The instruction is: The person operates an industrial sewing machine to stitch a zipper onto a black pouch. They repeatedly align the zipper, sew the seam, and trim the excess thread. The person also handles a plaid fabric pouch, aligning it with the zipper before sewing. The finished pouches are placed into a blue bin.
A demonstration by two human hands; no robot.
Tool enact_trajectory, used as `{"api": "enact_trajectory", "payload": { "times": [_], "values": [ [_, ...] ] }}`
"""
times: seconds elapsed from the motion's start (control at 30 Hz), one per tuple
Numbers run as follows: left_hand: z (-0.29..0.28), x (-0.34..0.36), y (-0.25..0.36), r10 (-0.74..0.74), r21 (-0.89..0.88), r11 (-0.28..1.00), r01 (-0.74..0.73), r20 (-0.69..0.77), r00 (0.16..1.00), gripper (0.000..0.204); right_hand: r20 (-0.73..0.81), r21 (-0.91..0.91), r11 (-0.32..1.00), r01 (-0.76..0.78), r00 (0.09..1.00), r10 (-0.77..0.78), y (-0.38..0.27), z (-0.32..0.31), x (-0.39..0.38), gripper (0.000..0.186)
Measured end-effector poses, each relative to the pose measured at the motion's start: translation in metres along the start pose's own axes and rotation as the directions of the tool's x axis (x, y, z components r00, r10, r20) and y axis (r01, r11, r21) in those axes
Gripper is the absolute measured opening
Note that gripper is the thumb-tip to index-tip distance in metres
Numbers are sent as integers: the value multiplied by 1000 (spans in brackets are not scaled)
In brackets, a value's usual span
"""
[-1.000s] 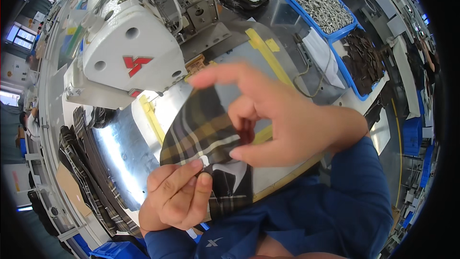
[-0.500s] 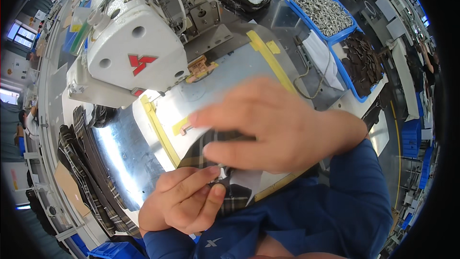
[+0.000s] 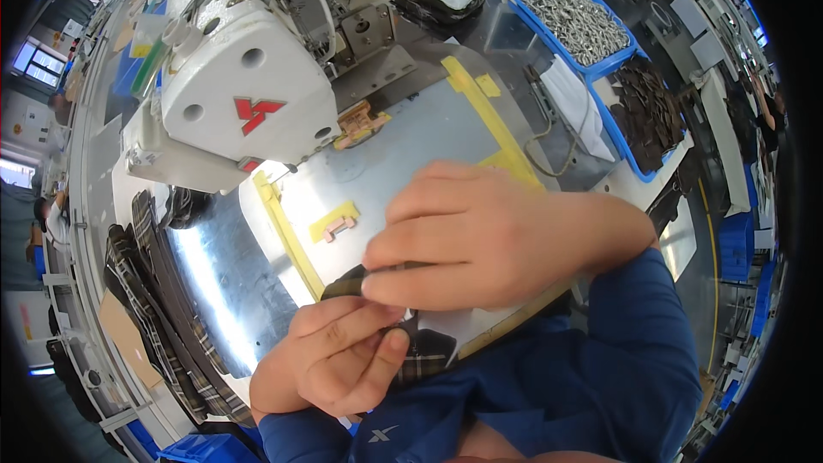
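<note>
My left hand (image 3: 347, 356), low in the middle, pinches a small dark fabric tab (image 3: 403, 322) with a bit of shiny metal at it. Close above, my right hand (image 3: 467, 240) is closed, its fingertips meeting the left fingertips at the tab. Whatever the right fingers grip is covered by the hand. Beneath both hands lies dark plaid cloth (image 3: 422, 366), partly against my body, with a whitish piece beside it. Beyond the hands stands a white sewing machine (image 3: 219, 99).
A blue bin holds silver metal rings (image 3: 579, 24); beside it another holds brown tabs (image 3: 643, 107). Yellow tape (image 3: 480, 103) borders the metal work plate (image 3: 403, 150), where a small copper-coloured piece (image 3: 339, 228) lies. Folded plaid cloth (image 3: 159, 317) rests at left.
My right hand has come down and closed, its fingertips now at the left fingertips. The copper-coloured piece it partly covered is in plain sight. The left hand has barely shifted.
</note>
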State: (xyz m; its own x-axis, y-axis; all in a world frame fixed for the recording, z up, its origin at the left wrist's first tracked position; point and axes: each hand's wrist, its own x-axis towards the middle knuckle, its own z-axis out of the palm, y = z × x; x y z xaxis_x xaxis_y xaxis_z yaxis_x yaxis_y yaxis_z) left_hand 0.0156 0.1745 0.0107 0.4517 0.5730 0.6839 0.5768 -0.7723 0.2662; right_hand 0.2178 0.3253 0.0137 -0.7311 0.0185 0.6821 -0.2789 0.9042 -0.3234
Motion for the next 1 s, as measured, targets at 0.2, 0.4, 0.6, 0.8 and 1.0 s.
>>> {"api": "enact_trajectory", "payload": {
  "times": [0.2, 0.4, 0.6, 0.8, 1.0],
  "values": [
    [0, -4, -4, -53, 1, 999, 53, -73, 996, 21, 32, 162, 986, -37, 999, 33, -4, -10, 1, 19],
    [-3, 0, -11, -32, -1, 999, 32, -160, 987, 29, -58, 56, 995, 84, 995, -81, 1, 4, -3, 17],
    [-29, 3, -5, -396, -287, 899, 330, -214, 893, 32, -116, 27, 989, 148, 983, -144, 1, 1, -3, 17],
    [-20, 11, -3, -372, -159, 924, 347, -162, 914, 16, -107, 55, 986, 160, 982, -153, -1, 1, -4, 16],
    [-21, 7, -11, -86, 129, 987, 98, -96, 992, 28, -109, 102, 977, 185, 979, -174, -1, 3, -3, 10]
  ]
}}
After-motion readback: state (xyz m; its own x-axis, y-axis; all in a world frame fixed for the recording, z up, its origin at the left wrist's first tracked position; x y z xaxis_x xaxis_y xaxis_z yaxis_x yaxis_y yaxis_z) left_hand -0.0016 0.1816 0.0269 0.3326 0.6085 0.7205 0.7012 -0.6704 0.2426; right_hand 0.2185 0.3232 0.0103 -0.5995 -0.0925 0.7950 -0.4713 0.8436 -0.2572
